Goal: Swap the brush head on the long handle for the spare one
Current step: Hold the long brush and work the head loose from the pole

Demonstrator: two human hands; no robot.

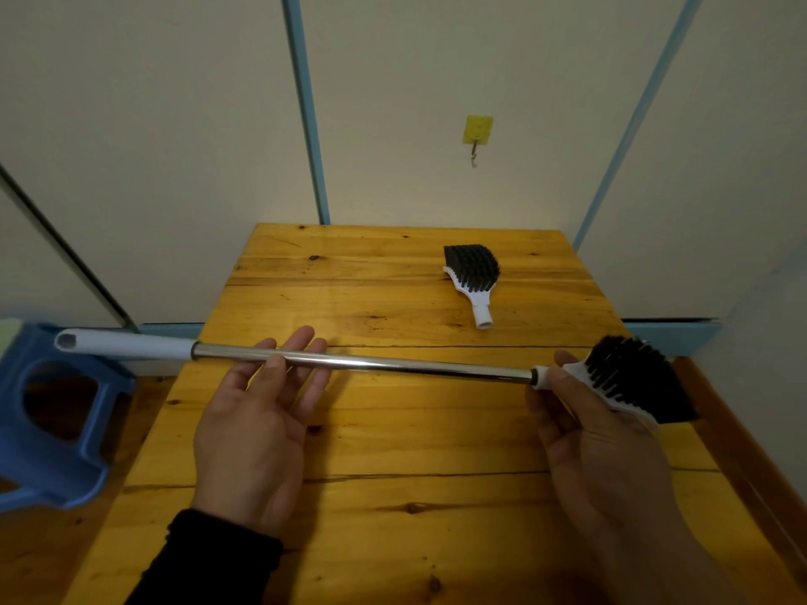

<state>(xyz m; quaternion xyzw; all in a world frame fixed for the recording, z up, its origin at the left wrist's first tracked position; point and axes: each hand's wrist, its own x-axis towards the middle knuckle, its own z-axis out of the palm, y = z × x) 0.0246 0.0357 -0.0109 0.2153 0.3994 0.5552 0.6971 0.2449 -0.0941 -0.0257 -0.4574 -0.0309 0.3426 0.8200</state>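
Observation:
The long handle (pixel 393 363), a steel tube with a white grip at its left end, lies level above the wooden table (pixel 349 451). My left hand (pixel 257 421) is palm-up under the tube's left part, thumb over it and fingers loosely spread. A black-bristled brush head (pixel 633 377) on a white base sits on the tube's right end. My right hand (pixel 585 430) holds that head from below, fingers at its white neck. The spare brush head (pixel 471 272), same black bristles and white socket, lies on the table's far right part, apart from both hands.
A blue plastic stool (pixel 56 421) stands on the floor left of the table, just under the handle's white end. The wall rises behind the table, with a yellow adhesive hook (pixel 477 133) on it. The table's right edge runs close to my right hand.

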